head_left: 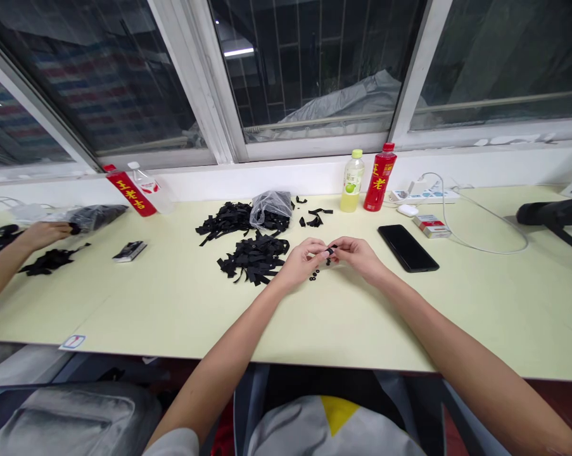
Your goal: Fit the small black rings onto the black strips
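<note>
My left hand (303, 261) and my right hand (360, 258) meet above the table, fingertips pinched on a short black fabric strip (331, 251). Fingers cover part of the strip. Just beneath them lie several small black rings (314, 275). To the left of my left hand is a loose pile of black strips (254, 258). Behind that pile, a second heap of black strips (226, 220) lies against a clear plastic bag (272, 208). A few stray black strips (316, 219) are scattered beyond my hands.
A black phone (408, 248), a cigarette pack (431, 227) and a white cable (485, 251) lie to the right. Drink bottles (379, 178) stand by the wall. At far left, another person's hand (45, 235) works over black pieces. A small box (130, 251) sits between us.
</note>
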Motion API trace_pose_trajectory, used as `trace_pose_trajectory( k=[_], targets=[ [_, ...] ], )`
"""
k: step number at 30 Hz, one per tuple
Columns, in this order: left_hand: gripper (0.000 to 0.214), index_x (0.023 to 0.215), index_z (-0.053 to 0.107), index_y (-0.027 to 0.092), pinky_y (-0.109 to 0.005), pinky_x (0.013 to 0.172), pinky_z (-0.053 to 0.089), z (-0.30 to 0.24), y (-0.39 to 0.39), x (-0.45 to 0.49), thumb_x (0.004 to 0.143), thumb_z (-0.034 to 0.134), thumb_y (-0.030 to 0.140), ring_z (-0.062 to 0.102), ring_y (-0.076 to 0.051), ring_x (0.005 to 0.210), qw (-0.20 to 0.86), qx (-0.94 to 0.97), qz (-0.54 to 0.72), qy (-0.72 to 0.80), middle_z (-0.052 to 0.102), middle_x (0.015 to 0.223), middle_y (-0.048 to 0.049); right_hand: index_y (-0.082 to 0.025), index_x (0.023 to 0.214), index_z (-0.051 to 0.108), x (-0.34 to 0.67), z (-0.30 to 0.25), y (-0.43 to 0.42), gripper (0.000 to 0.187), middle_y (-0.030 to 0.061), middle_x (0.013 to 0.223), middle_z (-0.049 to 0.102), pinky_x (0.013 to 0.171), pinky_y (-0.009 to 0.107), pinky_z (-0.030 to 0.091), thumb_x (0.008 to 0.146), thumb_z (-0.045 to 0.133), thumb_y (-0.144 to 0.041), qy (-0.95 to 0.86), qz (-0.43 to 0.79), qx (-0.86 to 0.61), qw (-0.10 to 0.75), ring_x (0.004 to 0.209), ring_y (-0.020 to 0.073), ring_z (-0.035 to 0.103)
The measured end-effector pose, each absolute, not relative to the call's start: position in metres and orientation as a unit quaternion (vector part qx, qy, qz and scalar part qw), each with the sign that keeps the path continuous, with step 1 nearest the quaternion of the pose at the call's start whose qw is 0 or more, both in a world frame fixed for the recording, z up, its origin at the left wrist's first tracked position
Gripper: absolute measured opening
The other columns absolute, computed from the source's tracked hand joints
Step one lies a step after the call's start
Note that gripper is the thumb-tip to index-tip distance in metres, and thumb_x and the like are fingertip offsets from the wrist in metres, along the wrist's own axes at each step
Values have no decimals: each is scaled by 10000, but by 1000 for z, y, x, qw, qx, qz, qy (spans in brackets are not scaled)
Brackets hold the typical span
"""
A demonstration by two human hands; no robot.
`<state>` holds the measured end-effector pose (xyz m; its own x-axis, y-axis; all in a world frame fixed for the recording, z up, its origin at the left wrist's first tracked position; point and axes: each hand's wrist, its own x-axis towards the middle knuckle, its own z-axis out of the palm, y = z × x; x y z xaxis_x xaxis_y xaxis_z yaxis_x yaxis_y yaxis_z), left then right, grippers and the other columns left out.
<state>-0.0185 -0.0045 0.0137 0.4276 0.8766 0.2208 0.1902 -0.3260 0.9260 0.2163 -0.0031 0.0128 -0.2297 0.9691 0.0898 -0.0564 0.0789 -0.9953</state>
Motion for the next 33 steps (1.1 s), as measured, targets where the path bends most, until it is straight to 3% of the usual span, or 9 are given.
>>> trace_pose_trajectory(
  k=[2,3,6,8,13,17,21,27,33],
  targets=[
    [595,1107,1024,166,-342,908,647,14,-4,-18,1122,901,748,783,-298,1258,440,719,394,366,811,1552,-222,-253,994,857,213,10,-4,605,30,811,843,851,427,664,670,1176,-652,-555,559,-401,468,771,231,750],
    [610,1093,1021,161,-356,930,652,13,-4,-17,1121,900,758,787,-310,1262,447,717,394,362,831,1519,-225,-254,1009,847,212,9,-4,622,28,805,838,847,430,664,664,1177,-652,-554,563,-401,465,769,234,753],
    [630,1073,987,137,-389,969,654,9,0,-17,1111,905,760,782,-293,1091,475,692,400,367,897,1185,-186,-256,1054,825,212,4,-3,596,38,827,846,842,428,662,719,1135,-639,-557,548,-415,465,788,245,764],
    [578,1108,977,132,-378,973,644,8,5,-19,1105,909,706,755,-257,995,475,669,418,389,897,1084,-148,-262,1079,830,215,2,-1,494,42,845,852,848,425,661,801,1065,-596,-567,507,-446,471,821,261,777],
    [393,1088,962,132,-337,999,636,9,16,-27,1090,876,516,730,-212,969,451,628,457,439,942,1143,-144,-272,1038,880,223,-2,2,195,89,988,901,917,444,648,973,884,-456,-629,365,-517,452,975,316,806],
    [335,937,911,156,-319,946,631,7,21,-30,1035,881,475,722,-206,950,438,593,485,470,973,1170,-157,-288,1030,955,220,-6,-1,143,127,1121,928,1041,499,656,1051,877,-406,-734,292,-470,394,1133,374,806],
    [301,951,956,151,-314,877,609,4,21,-30,980,891,443,723,-210,918,432,584,483,489,975,1109,-146,-323,1112,1033,213,-14,-2,107,147,1232,922,1197,568,621,1076,933,-313,-830,232,-396,318,1304,422,783],
    [323,997,992,133,-330,885,609,1,18,-28,965,870,429,716,-221,890,412,611,459,496,945,1012,-110,-341,1098,1026,212,-19,-1,156,137,1248,918,1192,548,607,1143,910,-247,-858,188,-394,270,1305,405,774],
    [367,974,988,136,-324,794,523,0,14,-27,986,814,459,672,-226,834,358,654,419,518,825,831,-39,-280,1137,942,209,-11,-8,131,124,1241,887,1216,522,595,1201,832,-251,-871,170,-399,231,1296,359,756]
  ],
)
